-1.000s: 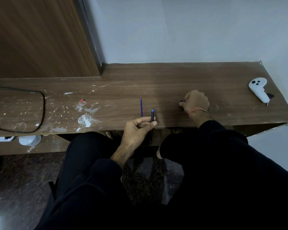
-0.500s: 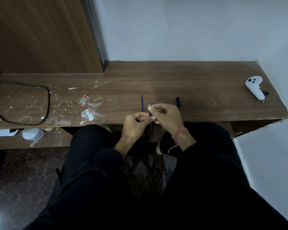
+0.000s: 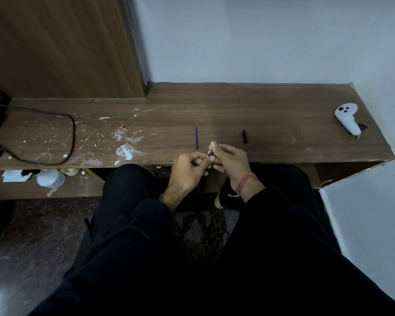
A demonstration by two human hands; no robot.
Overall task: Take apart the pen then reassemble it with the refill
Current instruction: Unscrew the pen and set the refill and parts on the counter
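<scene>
Change vs earlier: both hands sit a bit closer together now, right hand [image 3: 230,159] has slid up the pen barrel [image 3: 211,152] w/ its tip end poking out above our fingers; cap [image 3: 244,136] and refill [image 3: 196,138] haven't shifted on the table [image 3: 283,115].
Left hand [image 3: 187,167]: we pinch the barrel's lower end, thumb + forefinger closed on it.
Right hand: closed round the barrel's upper part, fingertips at the blue tip, prob. twisting the tip piece, can't confirm.
Risk 1: tip piece is tiny; if it pops free while we twist, it drops off the table edge into our lap or onto the dark floor, hard to spot.
Risk 2: hands work at the table's front edge, so any slip = part falls, not lands on wood.
Risk 3: a sleeve sweep could roll the refill or cap away.
Refill vs hands: lies flat on the table, just beyond the left hand's knuckles, apart from both hands.
Cap vs hands: on the table, beyond + right of the right hand, not touching.
</scene>
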